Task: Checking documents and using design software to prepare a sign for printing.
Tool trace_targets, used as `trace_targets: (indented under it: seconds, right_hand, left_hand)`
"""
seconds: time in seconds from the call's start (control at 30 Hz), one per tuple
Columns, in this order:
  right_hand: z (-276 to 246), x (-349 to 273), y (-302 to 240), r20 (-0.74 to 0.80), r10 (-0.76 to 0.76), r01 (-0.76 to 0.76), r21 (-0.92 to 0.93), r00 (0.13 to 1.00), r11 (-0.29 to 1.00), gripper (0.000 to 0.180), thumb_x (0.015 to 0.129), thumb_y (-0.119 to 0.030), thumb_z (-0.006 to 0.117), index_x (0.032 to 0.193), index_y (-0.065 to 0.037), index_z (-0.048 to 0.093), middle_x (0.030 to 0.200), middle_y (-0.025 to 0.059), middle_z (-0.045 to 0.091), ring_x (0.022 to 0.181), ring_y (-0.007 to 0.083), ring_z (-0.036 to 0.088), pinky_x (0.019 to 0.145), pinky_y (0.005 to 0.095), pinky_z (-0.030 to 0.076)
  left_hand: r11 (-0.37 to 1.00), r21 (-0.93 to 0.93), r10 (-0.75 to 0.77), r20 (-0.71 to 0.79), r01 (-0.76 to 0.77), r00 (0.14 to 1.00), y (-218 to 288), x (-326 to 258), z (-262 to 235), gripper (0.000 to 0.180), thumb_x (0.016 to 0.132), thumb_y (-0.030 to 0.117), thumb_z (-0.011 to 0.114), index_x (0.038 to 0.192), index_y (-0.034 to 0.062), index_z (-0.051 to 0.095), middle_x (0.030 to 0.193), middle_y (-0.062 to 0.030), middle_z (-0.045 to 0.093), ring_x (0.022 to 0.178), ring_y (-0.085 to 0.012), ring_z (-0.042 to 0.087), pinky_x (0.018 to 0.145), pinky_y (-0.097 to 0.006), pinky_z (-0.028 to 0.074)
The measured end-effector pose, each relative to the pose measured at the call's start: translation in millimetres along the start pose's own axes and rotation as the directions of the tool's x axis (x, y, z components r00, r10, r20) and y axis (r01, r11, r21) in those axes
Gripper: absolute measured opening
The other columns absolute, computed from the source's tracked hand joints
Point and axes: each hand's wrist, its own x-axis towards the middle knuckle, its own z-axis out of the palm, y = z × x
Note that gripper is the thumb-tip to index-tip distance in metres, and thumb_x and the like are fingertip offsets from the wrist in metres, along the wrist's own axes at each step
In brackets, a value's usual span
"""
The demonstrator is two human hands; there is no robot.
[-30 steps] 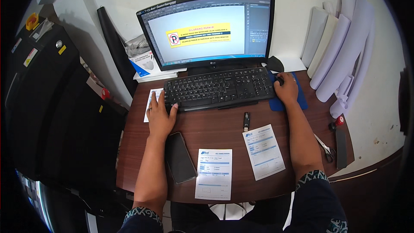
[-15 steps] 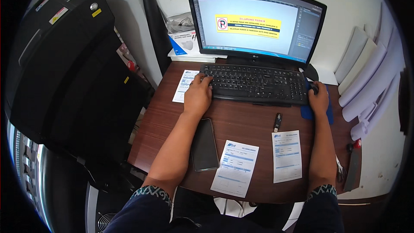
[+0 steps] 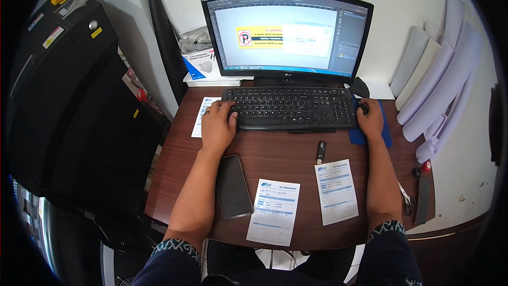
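Head view, sole view on record: the person sat at a dark brown wooden desk [image 3: 275, 146] facing a black-framed flat monitor [image 3: 286, 34] at twelve o'clock.

The left hand [image 3: 218, 122] lay at ten o'clock from desk centre, palm down, fingers spread and loosely curled over the left end of the black rectangular plastic keyboard [image 3: 291, 107]. It touched the keys and gripped nothing. The right hand [image 3: 370, 119] sat at two o'clock, cupped over a black computer mouse [image 3: 363, 107] on a blue mouse pad [image 3: 383, 132]. The mouse was almost wholly covered, so how tightly the fingers closed on it could not be told.

Handling, as judged: the keyboard was stiff, light and flat, resting squarely along the desk's far edge below the monitor stand. It would lift best by both short ends, and its keys need only a light press. The mouse appeared small, hard and smooth, suited to a palm-over hold with fingertips on the front buttons, and would slide freely on the pad.

Other items noted: a black slab smartphone [image 3: 234, 185] at seven o'clock, just beside the left forearm; two white-and-blue printed paper forms [image 3: 274, 211] [image 3: 336, 191] at six and five o'clock, thin and easily creased; a small black USB stick [image 3: 320, 151] near centre; white paper rolls [image 3: 442, 74] leaning at three o'clock; and a large black machine cabinet [image 3: 63, 101] at nine o'clock.
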Motion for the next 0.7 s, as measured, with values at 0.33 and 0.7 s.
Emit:
trace_targets:
  seconds: [0.33, 0.7]
  right_hand:
    - [-2.0, -0.1, -3.8, 0.008, -0.046, 0.046, 0.049, 0.999, 0.998, 0.024, 0.077, -0.014, 0.069, 0.101, -0.009, 0.069, 0.108, 0.011, 0.067, 0.102, 0.0334, 0.066, 0.089, 0.0437, 0.052]
    - [-3.0, -0.7, -6.9, -0.005, -0.064, 0.064, 0.109, 0.998, 0.992, 0.023, 0.077, -0.012, 0.068, 0.099, -0.006, 0.069, 0.106, 0.0126, 0.067, 0.101, 0.0329, 0.067, 0.088, 0.0417, 0.052]
  left_hand:
    - [0.966, -0.141, -0.234, -0.128, 0.216, 0.964, -32.0, -3.8, 12.6, 0.01, 0.091, 0.016, 0.066, 0.097, 0.0085, 0.069, 0.087, -0.012, 0.063, 0.085, -0.0339, 0.063, 0.077, -0.047, 0.048]
    - [0.969, -0.119, -0.23, -0.14, 0.214, 0.963, -32.5, -3.7, 14.1, 0.009, 0.091, 0.016, 0.066, 0.097, 0.0092, 0.069, 0.088, -0.0107, 0.063, 0.086, -0.0323, 0.063, 0.079, -0.046, 0.048]
